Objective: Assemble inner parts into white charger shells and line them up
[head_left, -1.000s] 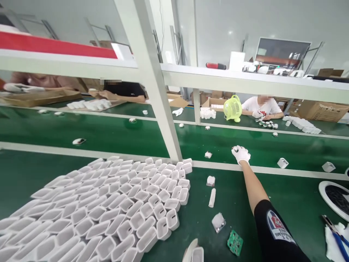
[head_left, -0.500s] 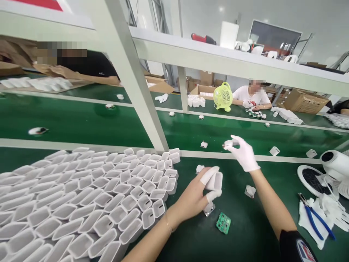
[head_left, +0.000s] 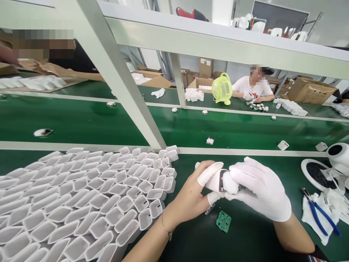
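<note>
White casing sits gripped in my left hand above the table, facing the white module my right hand grips, seemingly to keep both aligned.

A camera worn on the head looked forward and down across the near bench, with the left hand and right hand close in front, the green strip farther off and a co-worker beyond it
</note>
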Action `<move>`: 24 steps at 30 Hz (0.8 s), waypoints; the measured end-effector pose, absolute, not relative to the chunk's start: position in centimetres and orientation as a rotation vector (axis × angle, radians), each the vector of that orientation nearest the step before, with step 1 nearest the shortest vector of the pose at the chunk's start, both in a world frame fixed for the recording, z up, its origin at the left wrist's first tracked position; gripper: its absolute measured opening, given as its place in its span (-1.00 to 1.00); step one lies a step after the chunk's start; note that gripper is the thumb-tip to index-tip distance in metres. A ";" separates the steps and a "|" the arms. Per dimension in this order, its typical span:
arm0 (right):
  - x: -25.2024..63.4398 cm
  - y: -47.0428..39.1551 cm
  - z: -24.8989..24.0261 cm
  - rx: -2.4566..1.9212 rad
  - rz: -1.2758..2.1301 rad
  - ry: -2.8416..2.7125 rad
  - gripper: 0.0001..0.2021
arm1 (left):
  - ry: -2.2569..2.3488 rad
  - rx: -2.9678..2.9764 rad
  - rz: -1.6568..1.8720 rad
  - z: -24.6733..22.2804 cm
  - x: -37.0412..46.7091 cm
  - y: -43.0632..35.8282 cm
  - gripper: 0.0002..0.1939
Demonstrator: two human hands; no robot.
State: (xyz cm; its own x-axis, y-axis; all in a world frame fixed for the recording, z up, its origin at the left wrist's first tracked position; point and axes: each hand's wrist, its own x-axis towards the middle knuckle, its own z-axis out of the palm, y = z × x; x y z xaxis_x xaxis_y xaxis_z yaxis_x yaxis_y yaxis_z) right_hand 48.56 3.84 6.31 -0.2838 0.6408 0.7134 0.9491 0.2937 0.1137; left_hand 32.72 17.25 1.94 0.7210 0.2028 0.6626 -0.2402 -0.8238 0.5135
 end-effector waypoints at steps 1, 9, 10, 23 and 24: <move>48.5 3.9 6.2 -1.430 -0.752 -2.027 -0.64 | -0.023 2.347 0.998 2.0 32.6 17.3 -0.47; 47.5 4.1 6.7 -1.511 -0.905 -1.968 -0.85 | -0.065 2.466 1.010 3.3 33.0 17.8 -0.51; 47.4 4.2 6.8 -1.490 -0.905 -1.948 -0.87 | -0.074 2.462 1.009 3.4 33.1 17.8 -0.52; 46.4 6.3 5.1 -1.287 0.988 -1.021 -0.40 | -0.074 2.363 1.138 2.1 34.5 16.6 -0.54; 46.3 6.4 5.3 -1.258 1.039 -0.999 -0.37 | -0.049 2.360 1.144 2.0 34.5 16.6 -0.54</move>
State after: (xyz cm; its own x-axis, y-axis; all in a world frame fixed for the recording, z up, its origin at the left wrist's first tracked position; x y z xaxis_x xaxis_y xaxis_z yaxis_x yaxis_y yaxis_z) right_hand 46.32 6.38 5.31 0.2420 0.9701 0.0154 -0.0530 0.0290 -0.9982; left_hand 34.53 16.56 1.99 0.6441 0.1847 0.7423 -0.2476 -0.8678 0.4308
